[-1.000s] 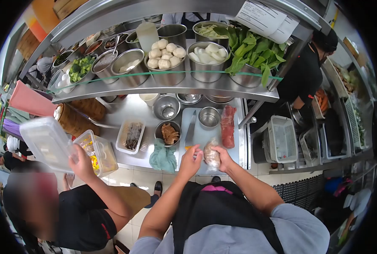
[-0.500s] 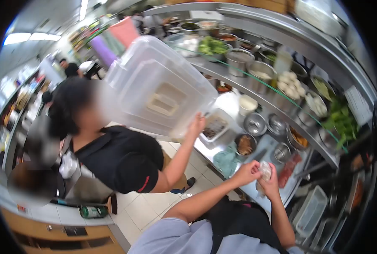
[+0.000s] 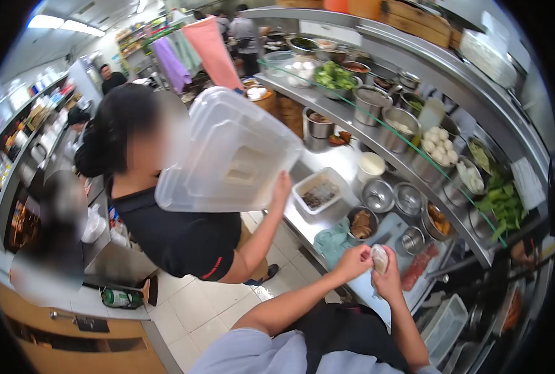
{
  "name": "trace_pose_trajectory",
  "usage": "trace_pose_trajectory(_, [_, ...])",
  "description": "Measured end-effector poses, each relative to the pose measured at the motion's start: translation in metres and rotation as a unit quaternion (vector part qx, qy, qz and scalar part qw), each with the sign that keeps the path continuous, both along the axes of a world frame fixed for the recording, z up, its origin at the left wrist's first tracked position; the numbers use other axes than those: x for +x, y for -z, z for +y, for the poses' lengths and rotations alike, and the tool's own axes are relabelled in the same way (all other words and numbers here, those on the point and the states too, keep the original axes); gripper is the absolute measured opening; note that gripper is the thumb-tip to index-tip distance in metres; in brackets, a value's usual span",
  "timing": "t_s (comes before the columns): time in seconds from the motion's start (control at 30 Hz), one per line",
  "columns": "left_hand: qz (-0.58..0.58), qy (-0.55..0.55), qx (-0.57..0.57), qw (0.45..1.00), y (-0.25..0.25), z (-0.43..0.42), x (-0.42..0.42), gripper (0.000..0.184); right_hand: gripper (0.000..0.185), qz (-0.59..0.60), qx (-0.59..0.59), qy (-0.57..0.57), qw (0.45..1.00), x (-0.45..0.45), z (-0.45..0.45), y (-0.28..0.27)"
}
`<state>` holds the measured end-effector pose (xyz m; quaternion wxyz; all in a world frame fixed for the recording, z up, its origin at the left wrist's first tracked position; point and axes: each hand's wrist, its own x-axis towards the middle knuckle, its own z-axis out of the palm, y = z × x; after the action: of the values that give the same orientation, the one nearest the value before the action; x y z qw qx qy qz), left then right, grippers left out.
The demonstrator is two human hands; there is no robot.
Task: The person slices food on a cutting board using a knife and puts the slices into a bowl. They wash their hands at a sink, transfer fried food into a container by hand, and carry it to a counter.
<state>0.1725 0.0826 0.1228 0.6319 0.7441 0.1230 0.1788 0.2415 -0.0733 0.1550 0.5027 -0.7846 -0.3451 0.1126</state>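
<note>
In my right hand [image 3: 388, 283] I grip a pale, rounded bundle [image 3: 380, 258] that looks wrapped in thin clear plastic; its exact kind is unclear. My left hand [image 3: 354, 263] is closed, its fingertips pinched at the bundle's left edge. Both hands are held above a light cutting board [image 3: 386, 310]. On the board, just right of my hands, lies a long strip of red meat [image 3: 419, 268]. A knife [image 3: 383, 239] and a small steel bowl [image 3: 412, 240] are beyond the bundle. A bowl of brown food [image 3: 362, 224] and a green cloth [image 3: 332, 241] stand farther left.
A co-worker in black [image 3: 171, 234] stands close on my left, holding a large translucent plastic lid [image 3: 237, 156]. On the counter is a white tub of dark food [image 3: 320, 190]. The steel shelf [image 3: 377, 137] carries several containers, including greens [image 3: 335, 78] and white balls [image 3: 438, 146].
The co-worker has lowered the large lid, which now tilts less, uncovering more of the counter and tub. My view has shifted slightly. Both my hands stay at the bundle.
</note>
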Motion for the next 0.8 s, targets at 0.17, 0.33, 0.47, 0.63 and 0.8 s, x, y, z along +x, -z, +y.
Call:
trace_pose_trajectory(0.17, [0.058, 0.043, -0.107, 0.992, 0.000, 0.012, -0.001, 0.011, 0.073, 0.009, 0.002, 0.000, 1.000, 0.002, 0.004, -0.005])
trace_pose_trajectory(0.33, [0.049, -0.008, -0.059, 0.997, -0.004, 0.009, 0.010, 0.013, 0.078, -0.033, -0.011, 0.024, 0.999, 0.003, 0.000, -0.006])
trace_pose_trajectory(0.47, [0.031, 0.057, -0.157, 0.985, -0.017, 0.012, 0.011, 0.011, 0.077, 0.145, 0.055, 0.012, 0.988, 0.002, -0.002, -0.013])
trace_pose_trajectory(0.63, [0.061, 0.055, -0.111, 0.990, -0.022, 0.004, 0.013, 0.011, 0.075, 0.124, 0.051, 0.037, 0.990, 0.008, -0.006, 0.000])
trace_pose_trajectory(0.8, [0.066, 0.061, -0.181, 0.979, -0.017, 0.002, 0.016, 0.010, 0.076, 0.193, 0.090, 0.022, 0.977, 0.007, -0.012, -0.008])
